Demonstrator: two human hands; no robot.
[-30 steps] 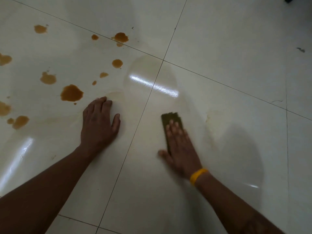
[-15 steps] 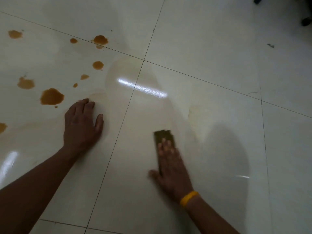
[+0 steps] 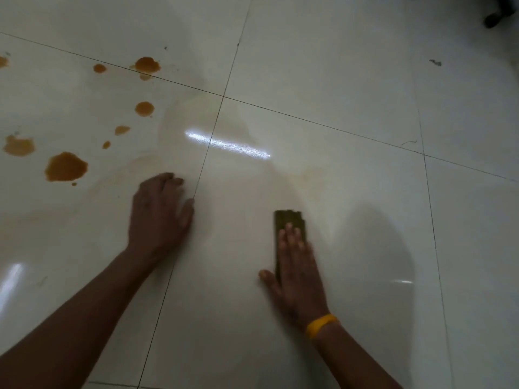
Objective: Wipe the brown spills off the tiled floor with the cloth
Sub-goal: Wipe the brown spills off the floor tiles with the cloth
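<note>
A folded olive-brown cloth (image 3: 289, 221) lies flat on the glossy cream tiled floor (image 3: 323, 66). My right hand (image 3: 297, 273), with a yellow band at the wrist, presses on the cloth with straight fingers; the cloth's near part is hidden under the palm. My left hand (image 3: 158, 214) rests flat on the floor, left of the grout line, fingers spread. Several brown spills sit on the left tile: a large one (image 3: 66, 167), another (image 3: 19, 146) at the left edge, smaller ones (image 3: 144, 108) and one across the far grout line (image 3: 146, 65). A faint wet smear fans out ahead of both hands.
A dark object (image 3: 495, 18) shows at the top right corner. A small dark speck (image 3: 435, 62) lies on the far right tile. Bright light glare (image 3: 227, 144) crosses the grout line ahead of the hands.
The cloth under my right hand has slid back toward me. My left hand has shifted right, nearer the grout line, and the view has turned with it.
</note>
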